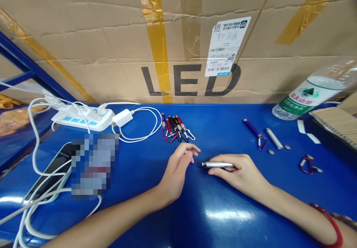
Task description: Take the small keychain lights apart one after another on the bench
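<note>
My right hand grips a small silver penlight between thumb and fingers, its end pointing left. My left hand is just to the left of that end, apart from it, with loosely bent fingers and nothing visible in them. Beyond my left hand lies a row of several keychain penlights in purple, red and black, with carabiner clips. To the right lie a purple penlight with its clip, a silver tube, button cells and a red carabiner with a small metal part.
A large cardboard box backs the blue table. A water bottle leans at the right near a cardboard piece. At the left are a power strip, a charger, white cables, a phone and a blurred-out item.
</note>
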